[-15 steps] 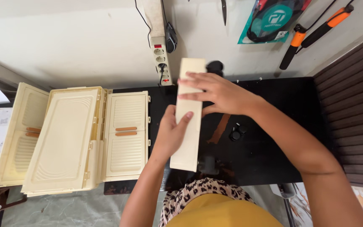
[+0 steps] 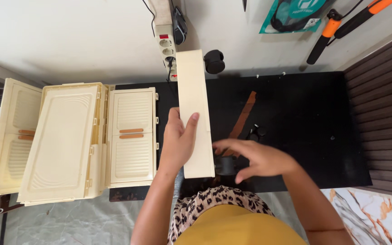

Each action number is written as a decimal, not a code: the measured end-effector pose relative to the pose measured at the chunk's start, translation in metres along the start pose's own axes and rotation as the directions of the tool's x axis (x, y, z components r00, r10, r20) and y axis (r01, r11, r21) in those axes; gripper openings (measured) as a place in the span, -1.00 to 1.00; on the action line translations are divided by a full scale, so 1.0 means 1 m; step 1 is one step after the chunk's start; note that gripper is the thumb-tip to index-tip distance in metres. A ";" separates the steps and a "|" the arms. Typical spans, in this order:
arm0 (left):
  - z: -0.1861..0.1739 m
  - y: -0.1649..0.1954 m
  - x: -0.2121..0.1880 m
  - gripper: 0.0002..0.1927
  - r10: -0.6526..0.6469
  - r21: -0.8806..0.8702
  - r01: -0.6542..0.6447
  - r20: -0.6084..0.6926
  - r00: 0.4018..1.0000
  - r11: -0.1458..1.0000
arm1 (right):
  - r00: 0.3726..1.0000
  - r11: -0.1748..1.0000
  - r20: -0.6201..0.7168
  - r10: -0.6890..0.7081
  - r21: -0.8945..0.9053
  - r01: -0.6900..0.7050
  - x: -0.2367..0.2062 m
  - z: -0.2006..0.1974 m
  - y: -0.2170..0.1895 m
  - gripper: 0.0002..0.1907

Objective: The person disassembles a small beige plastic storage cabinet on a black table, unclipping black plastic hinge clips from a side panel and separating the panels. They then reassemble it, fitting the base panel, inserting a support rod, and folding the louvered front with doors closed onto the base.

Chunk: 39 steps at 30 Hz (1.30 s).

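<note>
A long cream plastic panel [image 2: 195, 95] lies lengthwise over the black mat [image 2: 305, 118], reaching from the power strip down toward me. My left hand [image 2: 178, 140] grips its left edge near the lower end, thumb on top. My right hand [image 2: 255, 159] hovers just right of the panel's lower corner, fingers spread, holding nothing, above a small black object [image 2: 225, 165].
A stack of cream cabinet doors and panels [image 2: 69, 140] lies to the left. A brown strip [image 2: 243, 115] and small black parts [image 2: 256, 132] rest on the mat. A power strip [image 2: 166, 43], a black round thing [image 2: 214, 61] and orange-handled tools [image 2: 341, 25] lie beyond.
My right hand has come off the panel's upper part and dropped to its lower right corner. My left hand stays on the panel's left edge.
</note>
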State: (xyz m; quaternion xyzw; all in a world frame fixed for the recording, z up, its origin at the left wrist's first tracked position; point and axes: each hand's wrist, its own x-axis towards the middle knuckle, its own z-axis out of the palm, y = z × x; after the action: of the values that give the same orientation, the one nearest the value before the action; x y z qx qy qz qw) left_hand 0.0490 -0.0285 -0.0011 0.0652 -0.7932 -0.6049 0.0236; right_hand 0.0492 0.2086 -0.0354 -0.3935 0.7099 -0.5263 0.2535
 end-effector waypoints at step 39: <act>-0.040 -0.008 -0.002 -0.59 0.438 0.589 -0.450 0.175 0.882 0.671 | 0.694 0.937 -0.696 -0.185 0.088 0.338 0.016 0.135 0.036 -0.60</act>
State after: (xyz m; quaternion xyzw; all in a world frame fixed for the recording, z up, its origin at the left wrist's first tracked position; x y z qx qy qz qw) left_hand 0.0558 -0.0681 0.0023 -0.1312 -0.9376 -0.2900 0.1398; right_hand 0.1340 0.1260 -0.1111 -0.2430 0.6300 -0.7351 -0.0606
